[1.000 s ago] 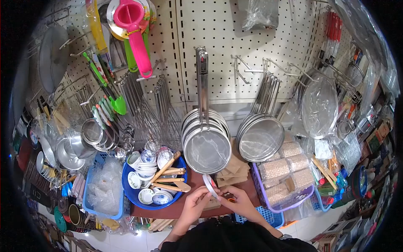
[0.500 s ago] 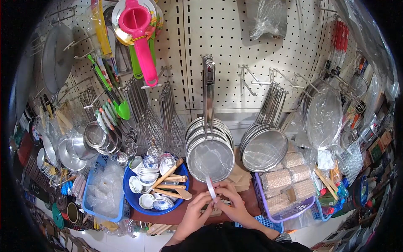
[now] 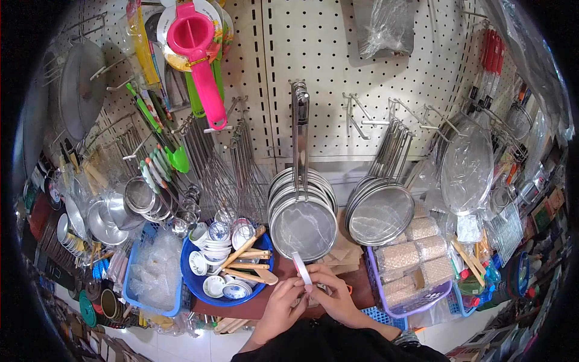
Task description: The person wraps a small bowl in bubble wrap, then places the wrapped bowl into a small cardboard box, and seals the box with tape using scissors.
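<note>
In left hand (image 3: 283, 306) and right hand (image 3: 335, 294), close together: a white roll (image 3: 302, 269), pinched at its near end, tilted, before hanging strainers (image 3: 303, 229). Apparently mid-handling, perhaps working at its edge; calling for steady holding and fine fingering. Around: red-brown worktop (image 3: 360, 289), blue basin (image 3: 192, 285) left, purple basket (image 3: 378, 288) right, pegboard (image 3: 319, 45) far.

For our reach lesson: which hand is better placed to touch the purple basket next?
Probably the right hand: nearer the purple basket than the left hand, though both hold the white ring.
</note>
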Available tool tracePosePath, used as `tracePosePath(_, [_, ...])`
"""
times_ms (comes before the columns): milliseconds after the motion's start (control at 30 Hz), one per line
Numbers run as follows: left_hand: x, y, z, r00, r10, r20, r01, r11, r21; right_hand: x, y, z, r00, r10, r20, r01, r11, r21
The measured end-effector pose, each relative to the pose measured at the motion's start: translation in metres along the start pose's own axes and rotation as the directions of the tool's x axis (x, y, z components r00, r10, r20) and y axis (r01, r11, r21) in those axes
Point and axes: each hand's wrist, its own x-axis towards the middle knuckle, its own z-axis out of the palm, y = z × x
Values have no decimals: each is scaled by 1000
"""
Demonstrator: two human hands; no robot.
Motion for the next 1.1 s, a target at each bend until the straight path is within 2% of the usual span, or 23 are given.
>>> tracePosePath(100, [-2,8,-4,1000,-8,-21,8,1000,1,-2,-3,2,999,-20,35,22,999,-46])
tracePosePath(200, [-8,5,1,997,-52,-62,44,990,-131,-3,0,3,996,35,86,-36,999,14])
tracePosePath(300, [-14,8,0,987,-156,-27,148,970,-192,-2,-2,5,993,16,116,-15,1000,-5])
tracePosePath(400, [-15,6,-2,986,-164,-13,158,967,-199,-2,-8,12,990,76,119,-90,990,113])
tracePosePath(500, [-22,1,0,980,-196,-18,187,957,-220,-1,-11,18,984,115,134,-135,979,156])
tracePosePath(600, [-27,-7,3,981,-192,-34,179,954,-242,-1,-17,28,961,235,143,-268,919,291])
tracePosePath(800, [-33,-4,2,978,-192,-81,164,949,-268,-3,-17,38,982,163,96,-182,951,248])
tracePosePath(900, [-37,-4,2,976,-202,-77,177,952,-250,-6,-12,41,979,187,84,-203,943,265])
tracePosePath(1100, [-44,-6,5,970,-236,-59,204,922,-330,-12,-6,47,977,206,44,-209,913,352])
